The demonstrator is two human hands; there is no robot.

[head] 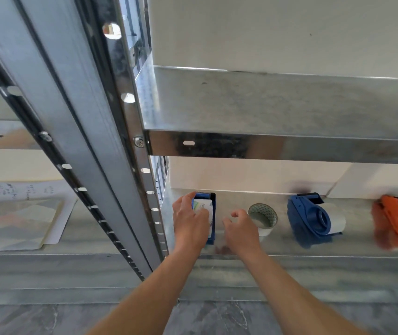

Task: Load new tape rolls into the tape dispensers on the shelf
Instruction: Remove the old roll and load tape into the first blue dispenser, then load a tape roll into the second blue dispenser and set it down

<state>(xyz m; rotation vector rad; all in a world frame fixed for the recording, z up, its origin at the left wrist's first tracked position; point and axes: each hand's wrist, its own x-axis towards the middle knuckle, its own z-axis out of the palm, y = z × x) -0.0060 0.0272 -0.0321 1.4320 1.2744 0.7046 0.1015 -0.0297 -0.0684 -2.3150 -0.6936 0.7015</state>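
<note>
Galvanised steel shelf point(236, 201), lower tier, viewed from beside the person at work. Four task items stand on it in a row.

Item one: a blue dispenser point(213, 213) at the nine o'clock end of the row. A white roll point(202, 205) sits in its cradle. The left hand point(189, 223) grips this unit from above, fingers curled over the roll and the near side of the frame.

Item two: a loose roll point(267, 228), standing on its side wall with the core opening upward, at three o'clock from the held dispenser. The right hand point(241, 232) hangs between the two, fingers loosely curled and holding nothing. It is just beside the loose roll; contact cannot be confirmed.

Item three: a second blue dispenser point(309, 221), further toward three o'clock, already carrying a pale roll.

Item four: an orange dispenser point(396, 221) at the far three o'clock end, blurred; whether it holds a roll cannot be told.

Assessment: the step in hand appears to be seating the white roll in the first unit. The next move probably calls for the free hand to find the tape end and draw it toward the cutter at twelve o'clock, with the other hand bracing the frame. The loose roll then likely goes to the orange unit.
</note>
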